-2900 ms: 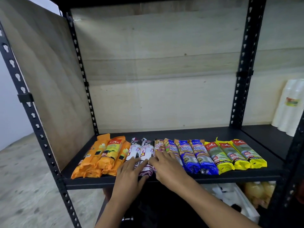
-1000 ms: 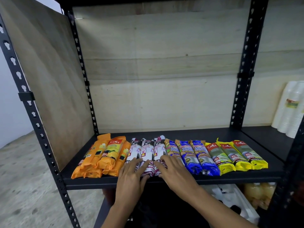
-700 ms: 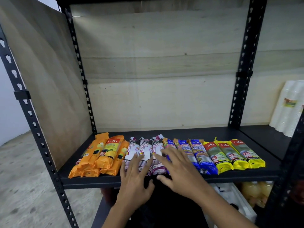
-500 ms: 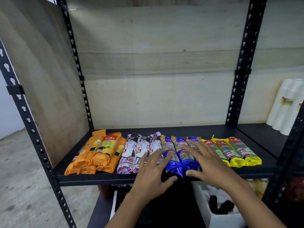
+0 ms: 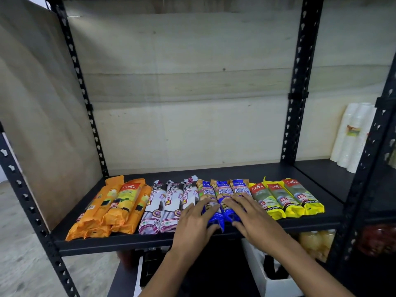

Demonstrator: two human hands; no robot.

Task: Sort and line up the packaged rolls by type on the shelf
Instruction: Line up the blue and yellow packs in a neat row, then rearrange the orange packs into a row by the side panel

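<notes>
Packaged rolls lie side by side along the front of a black shelf (image 5: 214, 172). From left to right there are three orange rolls (image 5: 115, 206), three white-and-purple rolls (image 5: 165, 200), three blue rolls (image 5: 222, 191) and three yellow rolls (image 5: 285, 196). My left hand (image 5: 195, 224) rests flat on the near ends of the leftmost blue roll and the rightmost white one, fingers spread. My right hand (image 5: 252, 217) lies flat on the blue rolls to the right, covering the third one's near end. Neither hand grips a roll.
Black perforated uprights (image 5: 296, 86) frame the shelf, with plywood panels behind and on the left. A stack of white cups (image 5: 353, 133) stands on the neighbouring shelf at right. Below the shelf sit a white box (image 5: 270, 281) and bagged goods (image 5: 315, 243).
Both hands have shifted right, from the white-and-purple rolls onto the blue ones. The white-and-purple rolls now lie uncovered in a neat group of three.
</notes>
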